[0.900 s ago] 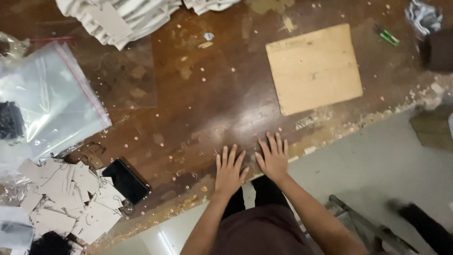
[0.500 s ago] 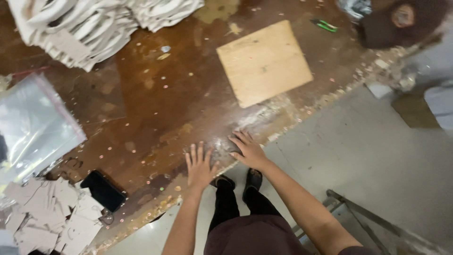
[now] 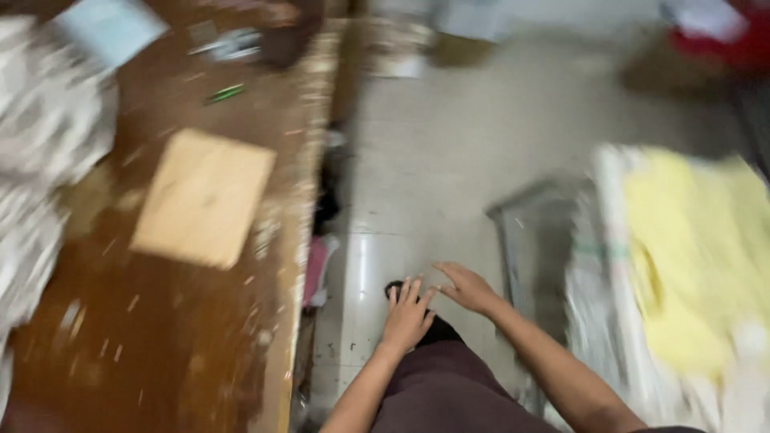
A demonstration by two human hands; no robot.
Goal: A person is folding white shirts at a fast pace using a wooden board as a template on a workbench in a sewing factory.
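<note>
Both hands off the worktop (image 3: 160, 345) since earlier, now over the floor (image 3: 449, 160) | left hand (image 3: 407, 314) released, empty | right hand (image 3: 469, 287) released, empty | plywood square (image 3: 204, 196) on worktop

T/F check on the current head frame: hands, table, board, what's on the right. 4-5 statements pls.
1. Both hands, left hand and right hand, are empty and open. True.
2. The hands rest flat on the dark brown wooden table. False: they are off it, over the pale tiled floor.
3. A pale square wooden board lies on the table. True.
4. The board is in the right hand. False: it lies untouched, apart from both hands.
5. A yellow sheet stack sits to the right. True.
</note>
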